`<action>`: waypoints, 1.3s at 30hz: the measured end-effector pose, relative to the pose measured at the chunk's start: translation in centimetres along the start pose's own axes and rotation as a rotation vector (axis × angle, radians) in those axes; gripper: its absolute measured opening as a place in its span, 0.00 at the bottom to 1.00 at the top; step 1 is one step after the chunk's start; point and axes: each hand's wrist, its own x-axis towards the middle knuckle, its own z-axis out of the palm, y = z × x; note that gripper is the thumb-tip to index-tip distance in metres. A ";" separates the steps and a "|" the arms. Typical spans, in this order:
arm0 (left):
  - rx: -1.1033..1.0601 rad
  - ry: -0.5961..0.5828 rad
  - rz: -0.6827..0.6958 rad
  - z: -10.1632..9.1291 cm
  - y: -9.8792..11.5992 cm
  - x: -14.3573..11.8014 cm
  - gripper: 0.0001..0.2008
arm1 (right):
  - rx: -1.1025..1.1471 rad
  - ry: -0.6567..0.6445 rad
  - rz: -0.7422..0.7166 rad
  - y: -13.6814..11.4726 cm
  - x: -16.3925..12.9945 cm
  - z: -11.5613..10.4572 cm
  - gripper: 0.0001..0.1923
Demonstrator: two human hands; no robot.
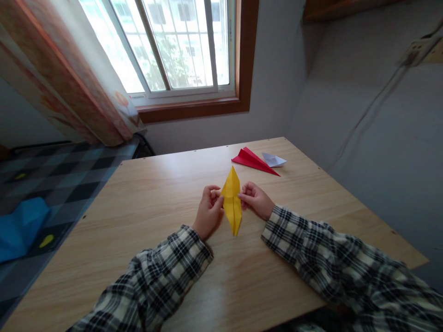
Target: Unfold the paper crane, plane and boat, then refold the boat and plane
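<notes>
A piece of folded yellow paper (232, 200), a long diamond with a crease down its middle, is held up over the wooden table. My left hand (209, 207) pinches its left edge between thumb and fingers. On the opposite edge, my right hand (255, 199) grips it with thumb and curled fingers. One point of the diamond faces away from me and the other towards me. Beyond my right hand lie a red paper plane (254, 161) and a small white paper boat (274, 160), close to each other on the table.
The pale wooden table (138, 221) ends near a wall and a brown-framed window (194, 108). To the left, a blue folded paper (24, 226) rests on a dark checked cloth (65, 180) beneath a flowered curtain (79, 69). A cable (367, 110) runs down the right wall.
</notes>
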 end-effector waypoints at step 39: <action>0.119 0.135 0.064 -0.2 0.3 0.3 0.07 | 0.020 0.017 0.019 -0.5 -0.3 0.2 0.24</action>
